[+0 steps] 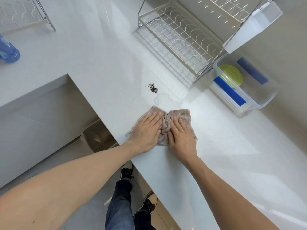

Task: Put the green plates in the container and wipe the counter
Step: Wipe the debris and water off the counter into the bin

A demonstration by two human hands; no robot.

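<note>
Head view, frame centre: left hand [146,128] and right hand [181,132] press flat-fingered on the soft, limp cloth [164,126]; it likely bunches, so pressing beats pinching.

light: bright, even daylight | glare: pale sheen and streaks across the white counter [232,146], strongest at right | shadows: soft, faint beside the hands and under the dish rack [179,39] | focus: centre sharp, mild softness overall | distortion: wide-angle bending of straight edges toward the frame borders
</note>
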